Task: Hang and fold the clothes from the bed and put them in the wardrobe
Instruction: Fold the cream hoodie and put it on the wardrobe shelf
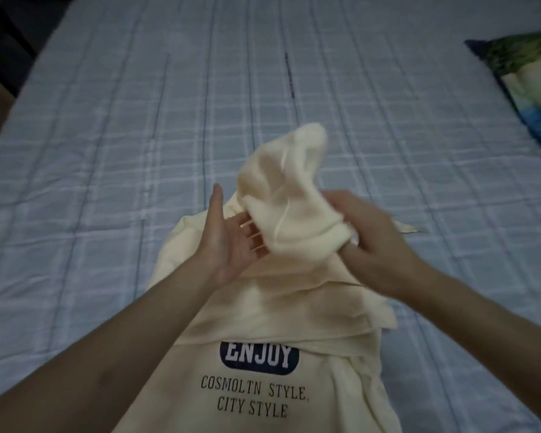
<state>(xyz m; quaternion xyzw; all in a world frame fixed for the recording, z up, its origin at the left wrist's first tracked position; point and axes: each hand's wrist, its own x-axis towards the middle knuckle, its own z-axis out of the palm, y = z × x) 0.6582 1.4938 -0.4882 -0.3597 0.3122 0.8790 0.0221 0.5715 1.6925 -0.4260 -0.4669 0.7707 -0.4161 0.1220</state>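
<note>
1. We have the cream sweatshirt [263,307] lying on the bed [107,151], its printed side up and close to us, so the mattress carries the weight while we shape it for folding.
2. Our right hand [372,245] holds a bunched part of the same garment, most likely a sleeve or the hood [288,195], lifted above the body of the sweatshirt; this grip is curled around the cloth's rolled end. We judge it is raised so that it can be straightened or turned before it is laid flat.
3. Our left hand [231,242] sits just beside that bunch with palm turned up and fingers spread, touching the underside of the cloth; this grip is spread and pinches nothing. It looks placed to support or smooth the fabric.
4. The print reads "ENJOY" in white letters on a dark blue badge [259,357], and below it, in dark letters, "COSMOLTN STYLE, CITY STYLE".
5. A patterned pillow [525,85] lies well apart at the bed's far right edge.
6. We judge the fold barely begun; the wardrobe is not in view.
</note>
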